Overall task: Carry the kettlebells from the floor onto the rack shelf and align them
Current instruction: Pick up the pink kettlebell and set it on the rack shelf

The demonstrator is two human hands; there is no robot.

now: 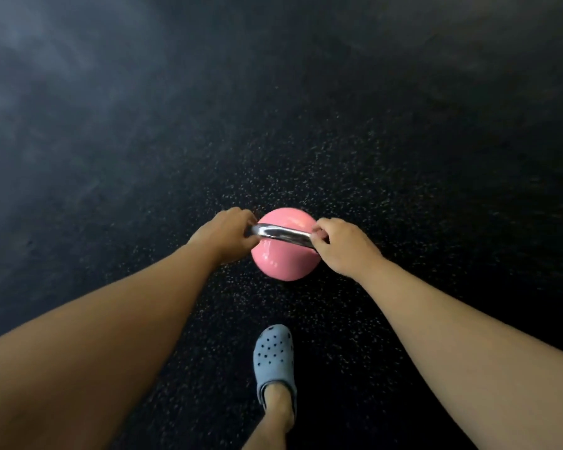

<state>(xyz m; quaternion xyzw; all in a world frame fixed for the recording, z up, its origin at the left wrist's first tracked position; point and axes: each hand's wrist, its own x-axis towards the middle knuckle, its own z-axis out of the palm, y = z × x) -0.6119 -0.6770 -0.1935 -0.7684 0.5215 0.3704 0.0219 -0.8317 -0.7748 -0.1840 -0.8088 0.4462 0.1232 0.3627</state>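
Observation:
A pink kettlebell with a shiny steel handle is in the middle of the view, over the dark speckled floor. My left hand grips the left end of the handle. My right hand grips the right end. Both arms reach straight forward and down. Whether the kettlebell rests on the floor or hangs just above it cannot be told. No rack or shelf is in view.
My foot in a light blue clog stands just behind the kettlebell. Black rubber floor with pale flecks fills the rest of the view, and its far part is blurred.

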